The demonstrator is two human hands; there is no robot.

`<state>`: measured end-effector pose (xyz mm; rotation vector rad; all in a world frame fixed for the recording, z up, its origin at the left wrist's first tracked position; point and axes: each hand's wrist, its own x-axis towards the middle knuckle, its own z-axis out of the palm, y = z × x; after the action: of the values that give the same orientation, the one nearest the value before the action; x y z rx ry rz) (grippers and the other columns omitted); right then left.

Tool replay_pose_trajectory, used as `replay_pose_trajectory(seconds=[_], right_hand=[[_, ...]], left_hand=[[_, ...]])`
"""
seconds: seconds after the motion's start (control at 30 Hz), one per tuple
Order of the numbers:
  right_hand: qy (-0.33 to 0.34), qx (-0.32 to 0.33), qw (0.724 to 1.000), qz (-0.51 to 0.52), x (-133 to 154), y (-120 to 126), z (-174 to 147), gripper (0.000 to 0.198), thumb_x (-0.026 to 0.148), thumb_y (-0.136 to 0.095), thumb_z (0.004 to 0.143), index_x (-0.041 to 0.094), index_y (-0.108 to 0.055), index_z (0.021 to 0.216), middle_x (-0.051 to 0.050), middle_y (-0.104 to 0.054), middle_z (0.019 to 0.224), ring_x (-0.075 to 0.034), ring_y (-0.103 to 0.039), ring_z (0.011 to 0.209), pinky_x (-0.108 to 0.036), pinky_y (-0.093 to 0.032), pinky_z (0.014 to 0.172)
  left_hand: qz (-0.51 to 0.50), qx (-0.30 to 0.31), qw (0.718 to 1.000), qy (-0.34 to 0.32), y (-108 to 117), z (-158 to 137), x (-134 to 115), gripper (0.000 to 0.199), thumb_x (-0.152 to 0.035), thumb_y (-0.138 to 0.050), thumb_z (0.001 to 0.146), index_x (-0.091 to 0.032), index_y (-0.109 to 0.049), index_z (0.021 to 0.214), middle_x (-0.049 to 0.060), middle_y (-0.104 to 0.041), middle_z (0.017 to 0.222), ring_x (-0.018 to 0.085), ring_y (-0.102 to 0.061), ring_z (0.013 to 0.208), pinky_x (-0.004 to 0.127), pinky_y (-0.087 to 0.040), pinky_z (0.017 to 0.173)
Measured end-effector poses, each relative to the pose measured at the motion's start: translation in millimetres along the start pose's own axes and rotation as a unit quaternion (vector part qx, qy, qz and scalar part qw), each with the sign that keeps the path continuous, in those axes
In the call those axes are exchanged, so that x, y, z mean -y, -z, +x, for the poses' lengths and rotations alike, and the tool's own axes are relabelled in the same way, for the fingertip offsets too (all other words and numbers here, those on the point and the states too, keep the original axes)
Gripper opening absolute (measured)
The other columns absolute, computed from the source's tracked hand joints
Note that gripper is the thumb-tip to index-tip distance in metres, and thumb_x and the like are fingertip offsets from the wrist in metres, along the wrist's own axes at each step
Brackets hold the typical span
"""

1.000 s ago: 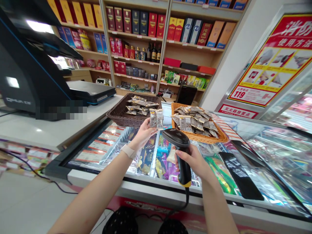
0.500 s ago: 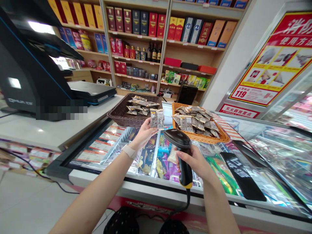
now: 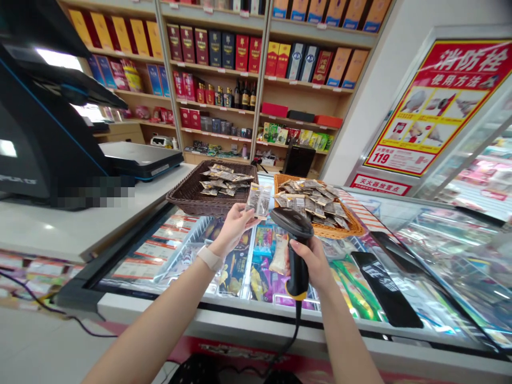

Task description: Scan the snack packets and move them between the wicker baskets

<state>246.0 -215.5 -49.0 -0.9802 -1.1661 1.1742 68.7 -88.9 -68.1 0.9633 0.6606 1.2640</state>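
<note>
My left hand [image 3: 235, 226] is gripping a packet [image 3: 259, 200], my right hand [image 3: 316, 261] a scanner [image 3: 294, 225]; sachets [image 3: 228, 176] are lying in the left brown basket [image 3: 200, 206] and right orange basket [image 3: 334, 230].

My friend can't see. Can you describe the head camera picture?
A person's left hand holds a small packet near a black scanner gripped by the right hand. Behind, a brown basket and an orange basket hold more packets. Shelves of boxes line the back.

Smooth plastic scanner [image 3: 296, 271], shiny plastic packet [image 3: 260, 201], rough woven brown basket [image 3: 196, 206]
</note>
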Motion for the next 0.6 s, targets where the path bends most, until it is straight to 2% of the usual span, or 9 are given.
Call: replay_pose_trajectory(seconds=[0.07,0.17,0.27,0.33,0.43,0.6], right_hand=[[0.012,-0.007,1.0,0.025,-2.1,1.1,0.9,0.036,0.052,-0.079,0.079,0.021,-0.065,0.09,0.002,-0.064,0.057,-0.015,-0.058,0.043,-0.027,-0.053,0.041],[0.032,-0.015,0.998,0.044,-6.8,3.7,2.1,0.038,0.053,-0.079,0.08,0.02,-0.065,0.092,0.002,-0.064,0.056,-0.016,-0.059,0.042,-0.027,-0.054,0.041],[0.045,-0.018,0.998,0.047,-11.0,6.2,3.2,0.038,0.055,-0.079,0.08,0.022,-0.064,0.092,0.001,-0.065,0.057,-0.017,-0.06,0.042,-0.029,-0.055,0.042],[0.047,-0.018,0.998,0.047,-12.7,7.2,3.8,0.038,0.056,-0.078,0.08,0.023,-0.064,0.091,0.001,-0.065,0.057,-0.018,-0.06,0.042,-0.031,-0.055,0.041],[0.049,-0.021,0.997,0.055,-13.7,7.8,4.1,0.036,0.055,-0.079,0.08,0.023,-0.065,0.089,0.0,-0.065,0.057,-0.018,-0.06,0.041,-0.031,-0.054,0.04],[0.05,-0.028,0.997,0.058,-13.6,7.6,2.6,0.038,0.055,-0.08,0.079,0.022,-0.067,0.094,-0.001,-0.065,0.059,-0.02,-0.062,0.043,-0.032,-0.057,0.042]], left_hand=[[-0.006,-0.032,0.999,0.021,-13.2,6.3,3.6,0.041,-0.028,-0.09,0.073,-0.017,-0.052,0.079,-0.003,-0.065,0.07,0.009,-0.065,0.066,0.032,-0.059,0.084],[-0.031,-0.042,0.997,0.061,-39.4,20.0,13.3,0.04,-0.029,-0.091,0.071,-0.016,-0.053,0.069,0.0,-0.062,0.066,0.009,-0.062,0.063,0.025,-0.055,0.072],[-0.046,-0.042,0.996,0.062,-65.4,34.6,24.6,0.041,-0.033,-0.091,0.069,-0.016,-0.053,0.066,-0.003,-0.056,0.059,0.007,-0.053,0.052,0.02,-0.043,0.053],[-0.057,-0.038,0.996,0.052,-78.0,42.6,29.7,0.044,-0.035,-0.092,0.068,-0.018,-0.051,0.064,-0.005,-0.049,0.053,0.006,-0.046,0.047,0.02,-0.034,0.047],[-0.078,-0.001,0.994,0.077,-87.1,50.7,31.0,0.042,-0.031,-0.091,0.067,-0.018,-0.051,0.063,-0.005,-0.051,0.052,0.006,-0.046,0.046,0.021,-0.036,0.048],[-0.051,0.068,0.99,0.111,-85.1,53.9,26.0,0.031,-0.016,-0.088,0.065,-0.016,-0.056,0.063,-0.001,-0.059,0.057,0.008,-0.052,0.05,0.021,-0.044,0.053]])
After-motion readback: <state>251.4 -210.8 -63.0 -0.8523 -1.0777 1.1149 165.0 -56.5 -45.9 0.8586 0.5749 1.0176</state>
